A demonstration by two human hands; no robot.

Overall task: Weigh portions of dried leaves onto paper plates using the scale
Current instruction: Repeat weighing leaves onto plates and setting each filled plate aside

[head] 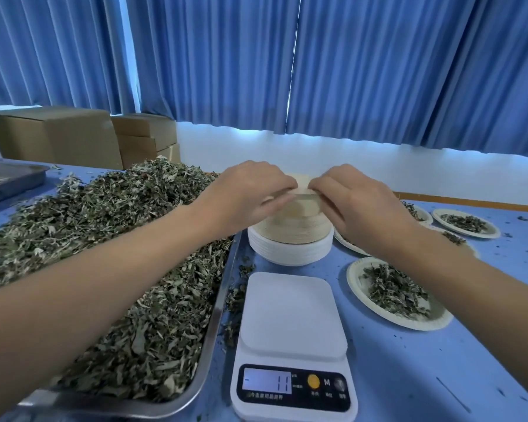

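Stack of paper plates [290,236] is seen at centre, just beyond the scale [291,324], on the blue table [424,376]. The stack stands upright: wide white rims at the bottom, narrower beige part on top.

Top plate [302,190] is tilted off the stack. Whether one plate or several are lifted cannot be told.
- Left hand [250,193]: fingers curled and pressed together, tips pinching the top plate's edge from the left.
- Right hand [357,205]: same from the right, fingertips pinching that edge. The tips of both hands nearly meet.

The scale is white and rectangular, with its long axis running near-far. Its bare platform is at the far end and its display [267,382] at the near end. 11 is shown, with a small dash at left.

Dried leaves [119,239], green-grey and crumbled, are heaped in a steel tray [217,315] left of the scale. The tray's long axis runs near-far, and loose bits are scattered between tray and scale.

A filled plate [355,278] lies right of the scale. More filled plates [494,231] lie further right and back, partly hidden by the right forearm.

At far left a second tray [9,178] and cardboard boxes [58,135] are seen, with blue curtains [348,56] behind.
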